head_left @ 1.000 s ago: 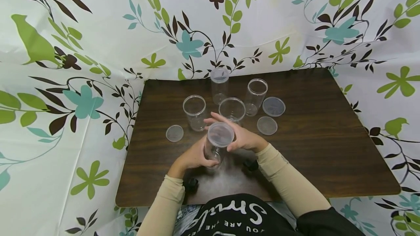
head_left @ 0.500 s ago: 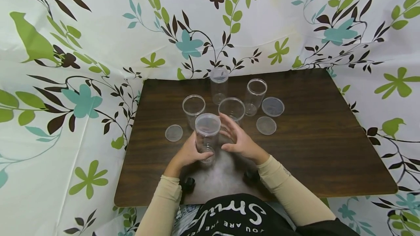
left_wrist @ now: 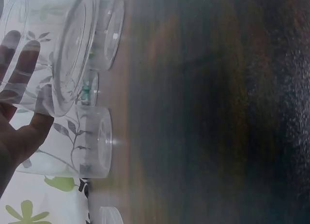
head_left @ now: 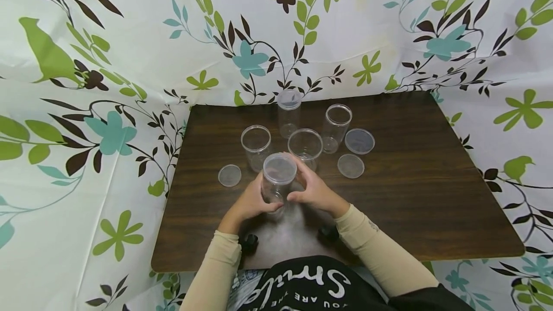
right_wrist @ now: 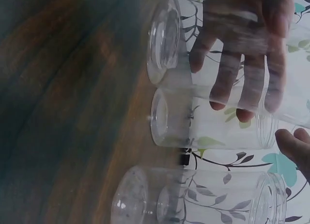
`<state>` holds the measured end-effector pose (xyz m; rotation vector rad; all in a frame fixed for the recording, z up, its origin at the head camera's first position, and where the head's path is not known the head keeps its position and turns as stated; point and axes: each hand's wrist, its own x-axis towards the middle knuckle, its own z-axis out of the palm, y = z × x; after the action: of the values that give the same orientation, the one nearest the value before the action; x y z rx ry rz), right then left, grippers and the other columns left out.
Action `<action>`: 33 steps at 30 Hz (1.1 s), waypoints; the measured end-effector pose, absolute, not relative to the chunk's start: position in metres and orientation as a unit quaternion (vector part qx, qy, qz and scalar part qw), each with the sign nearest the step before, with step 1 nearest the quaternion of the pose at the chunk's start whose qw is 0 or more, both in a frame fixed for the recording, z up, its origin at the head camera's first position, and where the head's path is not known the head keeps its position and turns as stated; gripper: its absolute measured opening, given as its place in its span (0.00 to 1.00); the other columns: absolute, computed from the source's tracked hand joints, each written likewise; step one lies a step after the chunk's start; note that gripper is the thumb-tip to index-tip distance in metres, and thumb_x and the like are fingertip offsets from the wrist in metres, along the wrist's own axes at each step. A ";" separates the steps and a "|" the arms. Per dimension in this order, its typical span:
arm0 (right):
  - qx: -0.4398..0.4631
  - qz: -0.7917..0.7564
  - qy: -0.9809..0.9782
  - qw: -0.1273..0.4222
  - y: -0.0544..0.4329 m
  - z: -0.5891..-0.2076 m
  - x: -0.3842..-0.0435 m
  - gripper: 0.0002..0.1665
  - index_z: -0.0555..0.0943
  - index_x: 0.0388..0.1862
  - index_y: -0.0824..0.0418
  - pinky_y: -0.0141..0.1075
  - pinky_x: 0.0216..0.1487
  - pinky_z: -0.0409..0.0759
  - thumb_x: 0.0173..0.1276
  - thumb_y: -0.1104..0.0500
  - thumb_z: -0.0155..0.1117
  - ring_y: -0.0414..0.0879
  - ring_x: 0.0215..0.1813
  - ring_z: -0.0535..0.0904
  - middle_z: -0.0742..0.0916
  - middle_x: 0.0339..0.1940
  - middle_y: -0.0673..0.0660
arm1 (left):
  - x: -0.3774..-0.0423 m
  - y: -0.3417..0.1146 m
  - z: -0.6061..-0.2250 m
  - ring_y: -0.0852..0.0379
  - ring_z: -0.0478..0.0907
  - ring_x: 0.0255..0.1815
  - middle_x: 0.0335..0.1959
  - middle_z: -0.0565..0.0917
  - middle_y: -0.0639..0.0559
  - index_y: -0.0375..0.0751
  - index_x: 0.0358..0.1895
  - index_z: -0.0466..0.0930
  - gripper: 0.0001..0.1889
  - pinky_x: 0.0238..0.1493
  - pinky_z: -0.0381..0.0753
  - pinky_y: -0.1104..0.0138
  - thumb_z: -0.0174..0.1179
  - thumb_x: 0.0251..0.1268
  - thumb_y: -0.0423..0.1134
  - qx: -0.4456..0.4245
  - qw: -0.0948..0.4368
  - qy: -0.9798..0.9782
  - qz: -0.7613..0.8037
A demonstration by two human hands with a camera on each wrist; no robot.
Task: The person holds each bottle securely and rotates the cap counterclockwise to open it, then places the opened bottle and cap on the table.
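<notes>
A clear plastic jar [head_left: 274,190] with a translucent lid [head_left: 280,169] on top is held near the table's front edge, slightly tilted. My left hand [head_left: 249,200] grips its left side, fingers around the far side and thumb across the lower front. On the right, my right hand [head_left: 318,191] curves around the jar, its fingers behind the lid's edge and thumb at the lower body. Through the clear wall in the right wrist view, fingers of the left hand [right_wrist: 242,64] show. Just behind are two lidless clear jars, a left one [head_left: 256,150] and a wider one [head_left: 306,144].
A lidded jar [head_left: 289,112] and a lidless tall jar [head_left: 336,128] stand farther back. Loose lids lie flat: a small left lid [head_left: 229,175], a right lid [head_left: 351,165] and a bluish lid [head_left: 360,141]. All sit on a brown wooden table [head_left: 414,196] against a patterned cloth [head_left: 380,23].
The held jar moved left and tilted, then came slightly back right. My right hand let go of the jar half a second ago and now is around it again. The other jars and lids stayed put.
</notes>
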<state>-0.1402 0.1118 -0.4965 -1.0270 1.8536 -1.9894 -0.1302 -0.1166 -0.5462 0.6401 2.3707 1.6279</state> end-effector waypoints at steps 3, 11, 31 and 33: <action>-0.355 -0.667 0.646 0.108 0.111 -0.494 -0.145 0.69 0.54 0.81 0.64 0.56 0.75 0.58 0.53 0.30 0.75 0.58 0.77 0.61 0.65 0.78 0.64 | -0.130 -0.114 -0.545 0.48 0.74 0.63 0.65 0.76 0.46 0.45 0.76 0.57 0.52 0.64 0.73 0.50 0.78 0.46 0.38 0.233 0.101 0.795 0.551; -0.397 -0.639 0.644 0.135 0.118 -0.486 -0.155 0.64 0.62 0.77 0.66 0.61 0.70 0.64 0.52 0.32 0.77 0.57 0.71 0.70 0.75 0.73 0.62 | -0.127 -0.105 -0.536 0.50 0.71 0.66 0.67 0.74 0.45 0.41 0.75 0.57 0.52 0.68 0.68 0.54 0.78 0.46 0.34 0.292 0.155 0.755 0.566; -0.369 -0.729 0.531 0.222 0.127 -0.502 -0.156 0.72 0.39 0.83 0.67 0.41 0.76 0.61 0.61 0.37 0.74 0.49 0.79 0.59 0.56 0.81 0.71 | -0.127 -0.115 -0.537 0.47 0.68 0.69 0.70 0.70 0.42 0.39 0.77 0.55 0.52 0.70 0.66 0.51 0.78 0.47 0.33 0.264 0.134 0.760 0.578; -0.360 -0.734 0.536 0.211 0.129 -0.503 -0.152 0.70 0.39 0.82 0.68 0.41 0.76 0.60 0.62 0.39 0.74 0.48 0.81 0.56 0.52 0.82 0.71 | -0.127 -0.118 -0.538 0.46 0.70 0.68 0.68 0.72 0.40 0.37 0.75 0.57 0.50 0.69 0.67 0.49 0.78 0.48 0.34 0.248 0.122 0.771 0.573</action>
<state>-0.1525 0.1289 -0.5035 -1.0019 1.4902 -2.0391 -0.1267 -0.1182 -0.5378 0.7232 2.2510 1.6725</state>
